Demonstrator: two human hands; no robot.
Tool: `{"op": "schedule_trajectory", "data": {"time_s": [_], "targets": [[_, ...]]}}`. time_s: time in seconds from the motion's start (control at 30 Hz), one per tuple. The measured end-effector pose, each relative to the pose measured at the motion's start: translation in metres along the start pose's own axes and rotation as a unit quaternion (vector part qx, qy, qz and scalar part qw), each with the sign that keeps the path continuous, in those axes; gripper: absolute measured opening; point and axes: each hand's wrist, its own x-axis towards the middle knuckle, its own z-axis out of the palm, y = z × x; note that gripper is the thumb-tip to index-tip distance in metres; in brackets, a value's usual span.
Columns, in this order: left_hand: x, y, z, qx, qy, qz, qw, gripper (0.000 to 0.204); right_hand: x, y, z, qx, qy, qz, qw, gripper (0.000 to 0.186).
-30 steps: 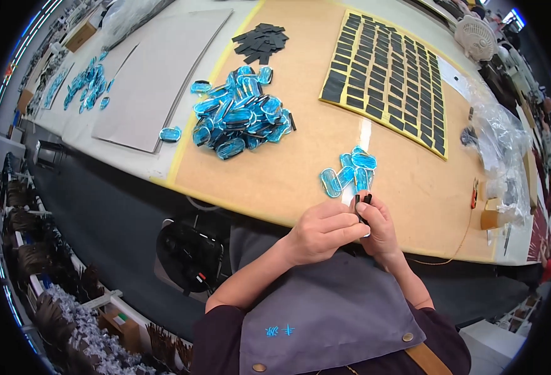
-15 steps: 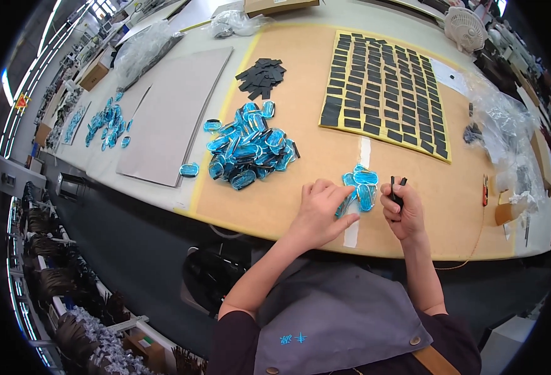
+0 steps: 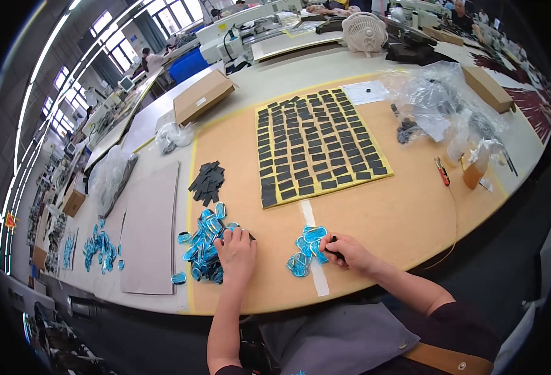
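Observation:
My left hand [image 3: 237,255] rests at the right side of a large pile of blue oval patches with black backing [image 3: 205,255]. Its fingers are spread and bent over the pile's edge, and a dark edge shows beside the fingertips. To the right, my right hand [image 3: 345,251] is closed around a small black hand tool [image 3: 334,252], mostly hidden in the fist. That hand is just right of a small group of blue oval patches [image 3: 298,264], which overlap on and beside a white tape strip [image 3: 321,282].
Beyond my hands lies a yellow-edged board [image 3: 325,190] bearing rows of black rectangles. A heap of black strips [image 3: 208,182] sits behind the pile. Grey sheets [image 3: 150,250] lie left. Red-handled snips [image 3: 441,172], bottles [image 3: 474,172] and plastic bags [image 3: 441,94] are at right.
My left hand has gone from the small group to the large pile on the left. The small group looks more spread out. My view has tilted up and turned right.

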Motion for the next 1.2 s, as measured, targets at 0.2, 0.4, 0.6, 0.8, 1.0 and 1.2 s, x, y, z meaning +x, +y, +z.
{"op": "schedule_trajectory", "data": {"time_s": [0.2,0.4,0.6,0.8,1.0,1.2], "targets": [[0.017,-0.013,0.014,0.047,0.047,0.096,0.993,0.016,0.001,0.002,0.002,-0.025,-0.038,-0.042,0.998,0.014],[0.031,-0.013,0.022,0.079,0.015,0.173,0.982,0.006,-0.001,0.006,0.001,-0.038,-0.039,-0.052,0.997,0.014],[0.01,0.027,0.017,-0.101,0.146,0.174,0.969,0.007,-0.005,0.004,0.01,-0.069,-0.004,-0.038,0.997,0.018],[-0.014,0.108,-0.007,-0.432,0.139,0.148,0.879,0.008,0.003,0.01,0.019,-0.101,0.013,-0.147,0.984,0.027],[-0.016,0.103,0.013,-0.678,0.04,0.0,0.734,0.005,0.018,0.007,0.028,-0.15,0.008,-0.14,0.979,0.024],[-0.019,0.092,0.005,-0.824,-0.022,-0.083,0.56,0.01,0.031,-0.002,0.037,-0.244,0.0,-0.145,0.959,0.019]]}}
